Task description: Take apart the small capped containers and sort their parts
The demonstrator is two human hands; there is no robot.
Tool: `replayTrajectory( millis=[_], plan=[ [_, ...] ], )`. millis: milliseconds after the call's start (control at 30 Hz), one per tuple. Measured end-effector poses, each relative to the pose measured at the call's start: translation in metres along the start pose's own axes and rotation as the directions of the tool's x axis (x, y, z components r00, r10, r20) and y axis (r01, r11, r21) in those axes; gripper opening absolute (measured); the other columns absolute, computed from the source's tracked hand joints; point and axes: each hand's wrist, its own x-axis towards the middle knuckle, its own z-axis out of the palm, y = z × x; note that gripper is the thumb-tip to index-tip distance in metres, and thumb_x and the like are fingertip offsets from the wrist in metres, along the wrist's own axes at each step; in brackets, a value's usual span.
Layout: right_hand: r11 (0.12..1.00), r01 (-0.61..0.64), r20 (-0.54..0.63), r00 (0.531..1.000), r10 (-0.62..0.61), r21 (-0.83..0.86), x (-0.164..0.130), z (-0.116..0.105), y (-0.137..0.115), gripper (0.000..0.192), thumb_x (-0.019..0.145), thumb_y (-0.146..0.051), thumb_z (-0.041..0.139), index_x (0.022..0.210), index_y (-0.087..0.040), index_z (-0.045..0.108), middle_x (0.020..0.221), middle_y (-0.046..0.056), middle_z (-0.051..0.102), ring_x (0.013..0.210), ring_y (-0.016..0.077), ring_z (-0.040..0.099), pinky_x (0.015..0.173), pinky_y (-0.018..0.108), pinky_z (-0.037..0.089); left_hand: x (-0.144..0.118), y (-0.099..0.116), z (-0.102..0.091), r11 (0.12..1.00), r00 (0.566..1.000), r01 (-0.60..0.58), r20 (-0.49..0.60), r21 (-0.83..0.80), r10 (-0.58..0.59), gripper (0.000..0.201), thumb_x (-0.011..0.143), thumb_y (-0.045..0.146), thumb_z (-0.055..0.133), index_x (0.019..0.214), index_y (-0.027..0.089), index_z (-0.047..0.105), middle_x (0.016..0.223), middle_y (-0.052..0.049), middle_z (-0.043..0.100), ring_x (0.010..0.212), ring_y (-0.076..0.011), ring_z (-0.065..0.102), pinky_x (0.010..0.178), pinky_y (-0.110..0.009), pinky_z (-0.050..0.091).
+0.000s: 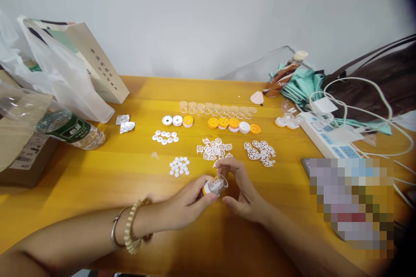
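Observation:
My left hand [191, 201] holds a small clear plastic container with a white and orange base [211, 187], tilted to the right. Inside its clear part is a white piece, too small to make out fully. My right hand [242, 190] is beside the container's clear rim, thumb and fingers apart in a curved shape; whether a fingertip touches the rim I cannot tell. Just beyond my hands lie a pile of white spoked plastic pieces [212, 149] and a second such pile [260, 151]. White round caps [179, 165] are grouped left of them.
Clear cups [217, 109] stand in a row behind orange and white round lids [223, 122]. White discs [165, 137], tiny rings [155, 155] and foil pieces [126, 125] lie left. A water bottle [71, 130] is far left; a power strip [328, 138] with cables lies right.

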Motion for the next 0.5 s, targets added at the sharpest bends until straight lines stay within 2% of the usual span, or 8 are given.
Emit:
replayTrajectory(
  millis=[67, 133, 200, 233, 300, 367, 433, 500],
  plan=[
    [0.998, -0.067, 0.006, 0.998, 0.067, 0.004, -0.0017, 0.0012, 0.0015, 0.052, 0.076, -0.043, 0.061, 0.117, -0.023, 0.036, 0.089, 0.004, 0.047, 0.077, 0.0183, 0.047, 0.067, 0.031, 0.042, 0.0008, -0.0005, 0.0008, 1.0, 1.0, 0.001, 0.001, -0.027, -0.001, 0.022, 0.093, 0.032, 0.039, 0.108, 0.016, 0.046, 0.098, -0.006, 0.052, 0.088, -0.015, 0.047, 0.082, -0.029, 0.042],
    [0.986, -0.166, 0.035, 0.986, 0.166, 0.013, -0.004, 0.0024, 0.0008, 0.044, 0.08, -0.041, 0.059, 0.113, -0.024, 0.037, 0.066, -0.004, 0.04, 0.056, 0.013, 0.04, 0.053, 0.026, 0.036, 0.0013, 0.0001, 0.0012, 0.999, 1.0, 0.01, 0.002, -0.037, -0.01, 0.021, 0.092, 0.031, 0.041, 0.106, 0.016, 0.047, 0.095, -0.005, 0.052, 0.084, -0.0145, 0.047, 0.079, -0.029, 0.042],
    [0.978, -0.205, 0.036, 0.978, 0.205, 0.02, -0.0052, 0.0033, -0.0022, 0.031, 0.086, -0.035, 0.052, 0.111, -0.025, 0.036, 0.057, -0.007, 0.033, 0.048, 0.0113, 0.034, 0.048, 0.024, 0.032, 0.0016, 0.0013, 0.001, 0.999, 1.0, 0.026, 0.008, -0.023, -0.026, 0.019, 0.092, 0.029, 0.042, 0.104, 0.016, 0.048, 0.092, -0.005, 0.052, 0.081, -0.0138, 0.046, 0.076, -0.028, 0.042],
    [0.983, -0.183, 0.027, 0.983, 0.183, 0.014, -0.0052, 0.0035, -0.0038, 0.029, 0.088, -0.032, 0.048, 0.112, -0.025, 0.035, 0.06, -0.006, 0.037, 0.051, 0.012, 0.038, 0.05, 0.025, 0.035, 0.0016, 0.0019, 0.0009, 0.999, 1.0, 0.029, 0.012, -0.014, -0.029, 0.018, 0.092, 0.028, 0.042, 0.103, 0.016, 0.048, 0.091, -0.004, 0.051, 0.079, -0.0135, 0.046, 0.075, -0.027, 0.042],
    [0.997, -0.079, 0.005, 0.997, 0.079, -0.011, -0.0046, 0.0036, -0.0055, 0.036, 0.087, -0.032, 0.048, 0.118, -0.025, 0.032, 0.082, 0.002, 0.05, 0.071, 0.0163, 0.049, 0.065, 0.03, 0.043, 0.0016, 0.0024, 0.0006, 1.0, 1.0, 0.024, 0.018, -0.009, -0.024, 0.017, 0.092, 0.027, 0.041, 0.102, 0.016, 0.048, 0.09, -0.004, 0.051, 0.079, -0.0133, 0.045, 0.074, -0.027, 0.042],
    [0.999, 0.015, -0.024, 1.0, -0.016, -0.04, -0.0041, 0.0037, -0.0037, 0.051, 0.082, -0.038, 0.053, 0.124, -0.024, 0.028, 0.102, 0.009, 0.048, 0.089, 0.0215, 0.049, 0.076, 0.037, 0.043, 0.0015, 0.0024, 0.0007, 1.0, 1.0, 0.019, 0.018, -0.017, -0.019, 0.017, 0.092, 0.028, 0.041, 0.102, 0.016, 0.047, 0.09, -0.004, 0.05, 0.079, -0.0135, 0.045, 0.074, -0.028, 0.042],
    [0.998, 0.018, -0.06, 0.998, -0.022, -0.065, -0.0046, 0.004, 0.0002, 0.061, 0.078, -0.041, 0.059, 0.126, -0.023, 0.026, 0.095, 0.007, 0.047, 0.081, 0.0197, 0.049, 0.07, 0.035, 0.044, 0.0014, 0.0024, 0.0009, 1.0, 1.0, 0.019, 0.016, -0.024, -0.019, 0.018, 0.092, 0.029, 0.041, 0.103, 0.016, 0.047, 0.091, -0.005, 0.051, 0.079, -0.0137, 0.046, 0.075, -0.028, 0.042],
    [0.995, -0.034, -0.077, 0.997, 0.027, -0.092, -0.0055, 0.0047, 0.0025, 0.057, 0.081, -0.036, 0.058, 0.125, -0.024, 0.023, 0.077, 0.0, 0.043, 0.06, 0.014, 0.044, 0.058, 0.03, 0.041, 0.0013, 0.0027, 0.0007, 1.0, 1.0, 0.018, 0.024, -0.023, -0.018, 0.019, 0.092, 0.029, 0.041, 0.104, 0.016, 0.047, 0.093, -0.005, 0.052, 0.081, -0.014, 0.047, 0.076, -0.028, 0.042]
  ],
)
